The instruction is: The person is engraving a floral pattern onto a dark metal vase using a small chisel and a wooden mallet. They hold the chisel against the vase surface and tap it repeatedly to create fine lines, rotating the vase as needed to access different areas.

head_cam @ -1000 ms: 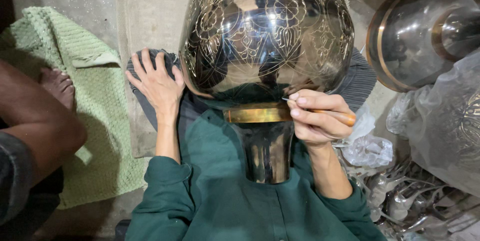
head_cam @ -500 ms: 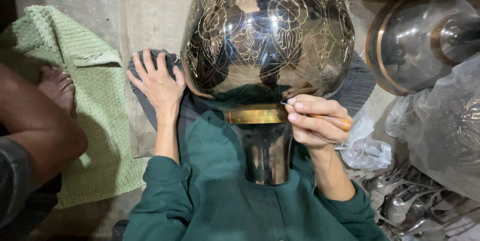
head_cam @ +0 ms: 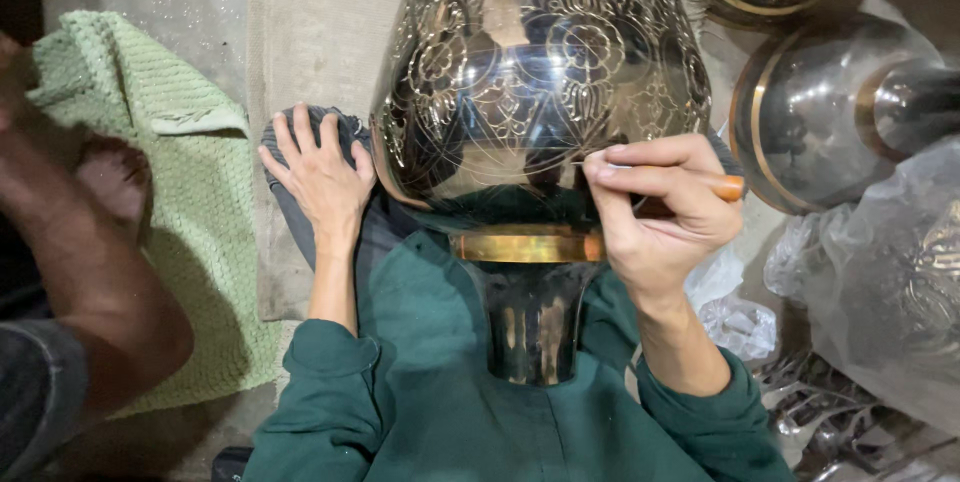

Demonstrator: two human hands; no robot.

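A large dark metal vase [head_cam: 540, 92] with fine engraved floral patterns lies on my lap, its brass-banded neck [head_cam: 527, 247] pointing toward me. My left hand [head_cam: 318, 177] rests flat with spread fingers against the vase's left side, over a dark cloth [head_cam: 345, 127]. My right hand [head_cam: 660, 207] grips a thin engraving tool with an orange wooden handle [head_cam: 728, 187], its tip touching the vase's lower body just above the neck. I wear green sleeves.
A green towel [head_cam: 170, 172] lies on the floor at left, with another person's bare foot [head_cam: 115, 182] and leg on it. Another polished vase [head_cam: 830, 112] lies at right, beside clear plastic wrapping [head_cam: 880, 282] and metal pieces at lower right.
My right hand has shifted up and slightly right, bringing the tool from the brass band onto the vase's lower body. The left hand stays in place.
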